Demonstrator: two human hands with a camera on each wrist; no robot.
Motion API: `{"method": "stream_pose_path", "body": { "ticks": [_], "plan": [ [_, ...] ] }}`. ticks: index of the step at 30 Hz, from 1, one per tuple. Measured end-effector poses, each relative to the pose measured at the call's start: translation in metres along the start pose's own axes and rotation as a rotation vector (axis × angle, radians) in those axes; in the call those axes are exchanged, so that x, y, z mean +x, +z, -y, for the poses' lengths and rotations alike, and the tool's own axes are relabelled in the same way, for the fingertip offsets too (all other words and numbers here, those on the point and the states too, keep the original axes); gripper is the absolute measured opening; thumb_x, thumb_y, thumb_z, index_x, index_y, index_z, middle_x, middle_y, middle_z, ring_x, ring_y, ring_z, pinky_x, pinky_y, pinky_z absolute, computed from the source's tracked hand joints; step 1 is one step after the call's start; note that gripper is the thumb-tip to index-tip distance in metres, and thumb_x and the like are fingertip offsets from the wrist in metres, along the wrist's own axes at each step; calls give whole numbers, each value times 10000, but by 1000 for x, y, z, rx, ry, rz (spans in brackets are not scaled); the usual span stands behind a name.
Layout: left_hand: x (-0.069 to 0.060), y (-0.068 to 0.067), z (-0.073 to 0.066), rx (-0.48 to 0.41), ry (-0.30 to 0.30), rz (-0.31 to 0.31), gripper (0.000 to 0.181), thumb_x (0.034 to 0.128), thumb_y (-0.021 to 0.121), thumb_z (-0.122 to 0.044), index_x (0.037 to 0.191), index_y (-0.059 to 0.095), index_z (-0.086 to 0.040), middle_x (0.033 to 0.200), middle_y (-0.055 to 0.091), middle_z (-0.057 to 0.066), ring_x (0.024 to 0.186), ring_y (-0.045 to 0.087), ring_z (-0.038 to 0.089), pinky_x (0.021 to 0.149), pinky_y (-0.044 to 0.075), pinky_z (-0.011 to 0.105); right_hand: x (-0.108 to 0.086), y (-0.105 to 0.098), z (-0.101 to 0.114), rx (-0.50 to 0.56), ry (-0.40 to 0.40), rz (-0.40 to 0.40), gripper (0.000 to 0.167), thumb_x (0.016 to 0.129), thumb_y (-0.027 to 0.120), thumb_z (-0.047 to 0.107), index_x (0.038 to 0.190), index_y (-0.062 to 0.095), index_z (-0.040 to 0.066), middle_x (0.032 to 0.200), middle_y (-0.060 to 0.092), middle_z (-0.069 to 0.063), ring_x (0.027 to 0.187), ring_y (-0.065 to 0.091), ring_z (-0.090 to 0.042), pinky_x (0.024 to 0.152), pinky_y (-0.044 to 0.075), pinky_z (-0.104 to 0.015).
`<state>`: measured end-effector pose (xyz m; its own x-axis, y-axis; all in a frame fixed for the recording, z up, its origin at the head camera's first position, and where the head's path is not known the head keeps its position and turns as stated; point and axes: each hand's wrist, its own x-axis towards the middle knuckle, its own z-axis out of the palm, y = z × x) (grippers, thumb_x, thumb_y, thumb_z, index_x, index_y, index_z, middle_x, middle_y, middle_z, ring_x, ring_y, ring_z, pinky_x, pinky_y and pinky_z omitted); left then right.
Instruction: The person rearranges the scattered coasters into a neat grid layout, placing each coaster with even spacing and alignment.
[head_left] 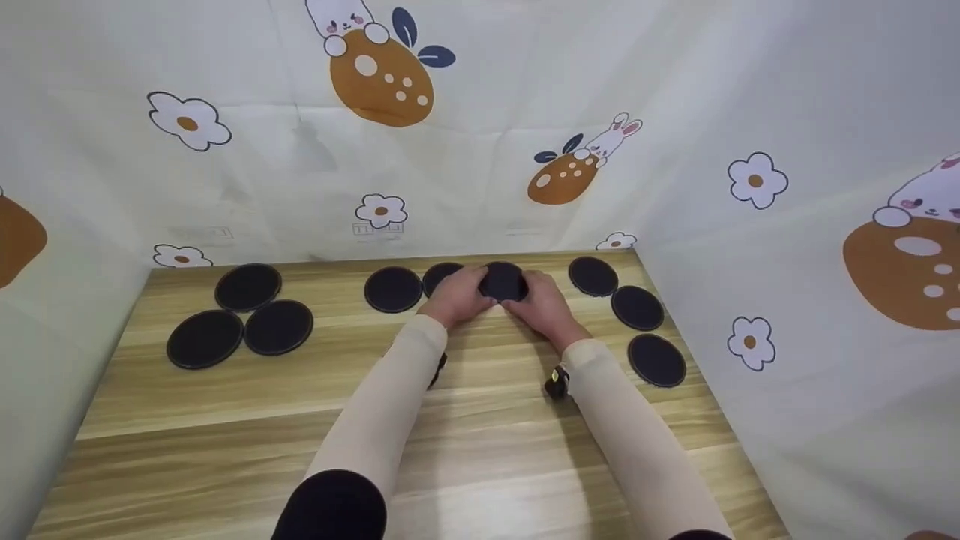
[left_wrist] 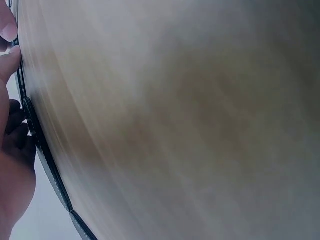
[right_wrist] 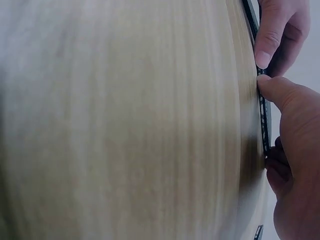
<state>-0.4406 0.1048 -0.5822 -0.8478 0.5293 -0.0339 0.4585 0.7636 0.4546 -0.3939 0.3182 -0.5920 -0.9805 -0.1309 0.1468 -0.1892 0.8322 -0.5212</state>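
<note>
A black round coaster (head_left: 501, 282) lies at the back of the wooden tabletop, between both hands. My left hand (head_left: 459, 296) grips its left side, and my right hand (head_left: 545, 304) grips its right side. The two thumbs almost meet at the near edge; the right wrist view shows the right thumb (right_wrist: 275, 90) against the coaster's thin rim. Just left of it, a second coaster (head_left: 441, 279) is partly covered by the left hand. A third coaster (head_left: 393, 289) touches that one, completing a row along the back edge.
Three black coasters (head_left: 279, 327) touch in a cluster at the left. Three more (head_left: 637, 307) run down the right edge of the wooden tabletop (head_left: 495, 450). Pale printed cloth walls (head_left: 465, 165) rise behind and at both sides.
</note>
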Motion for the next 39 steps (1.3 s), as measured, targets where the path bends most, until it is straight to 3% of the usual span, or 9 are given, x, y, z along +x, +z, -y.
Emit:
{"method": "stream_pose_path", "body": {
  "ticks": [7,13,17,26,31,39],
  "plan": [
    [12,11,19,-54,17,-24,765,1018,776,-389,1637,511,-27,1643,539,190,1526,507,357,1271,396,482,0,3,4,-21,-6,5,726,974,859,328,1485,586,-110,1417,643,-300,1378,580,-456,1202,457,-534],
    [-5,-4,4,-16,-16,-7,744,1044,766,-368,1648,493,-30,1647,535,186,1527,504,350,1268,399,473,0,4,6,-23,-11,12,738,983,846,340,1499,572,-111,1440,626,-303,1388,565,-460,1203,453,-529],
    [-8,-4,3,1,-22,-7,743,1053,761,-368,1654,482,-34,1652,528,180,1533,496,336,1273,390,456,-1,5,7,-8,-8,19,749,984,844,340,1511,561,-111,1455,614,-304,1401,553,-460,1211,445,-529],
    [-9,-3,7,-68,41,-45,783,1012,771,-369,1639,483,3,1643,530,213,1540,482,373,1273,388,508,-3,3,0,-2,-19,33,804,989,843,344,1563,504,-106,1536,558,-302,1471,486,-460,1250,396,-526],
    [-24,-13,-1,-107,100,-46,751,1047,755,-346,1652,471,-2,1660,516,201,1556,467,355,1289,369,474,-11,-5,-2,-2,-32,51,856,988,843,362,1604,464,-94,1599,515,-291,1519,450,-441,1274,373,-520],
    [-54,-19,4,-111,145,-42,782,1032,771,-382,1662,470,-33,1732,433,162,1615,384,327,1318,316,455,-31,-12,6,6,-75,93,848,989,834,376,1622,469,-55,1668,450,-280,1573,401,-430,1310,321,-521]
  ]
}}
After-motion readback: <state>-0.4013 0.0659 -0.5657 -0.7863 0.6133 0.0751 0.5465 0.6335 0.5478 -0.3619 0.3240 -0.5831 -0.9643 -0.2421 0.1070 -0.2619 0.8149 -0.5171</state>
